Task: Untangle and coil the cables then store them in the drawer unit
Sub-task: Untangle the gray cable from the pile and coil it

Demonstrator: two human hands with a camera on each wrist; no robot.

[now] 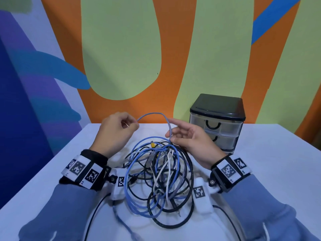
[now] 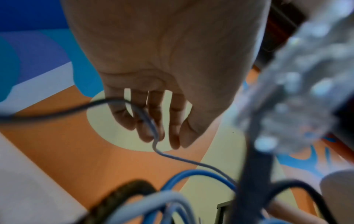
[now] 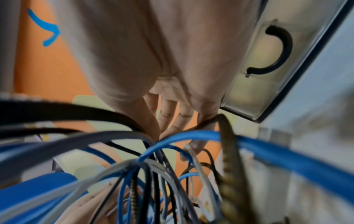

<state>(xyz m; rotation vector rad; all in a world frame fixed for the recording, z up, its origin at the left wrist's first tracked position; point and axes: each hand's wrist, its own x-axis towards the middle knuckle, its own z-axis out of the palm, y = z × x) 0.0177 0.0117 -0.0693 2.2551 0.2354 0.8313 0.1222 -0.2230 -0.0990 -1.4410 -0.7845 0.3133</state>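
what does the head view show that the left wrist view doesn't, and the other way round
Only the head view shows the whole tangle of cables lying on the white table, the drawer unit with its drawers closed at the back right, and the right hand with relaxed fingers against the pale blue cable.

Only the left wrist view shows a blurred clear plug close to the lens.

Both show the left hand pinching that pale blue cable, and the painted wall behind.

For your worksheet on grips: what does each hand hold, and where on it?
The left hand pinches the raised loop of a pale blue cable. The right hand is open, holding nothing.
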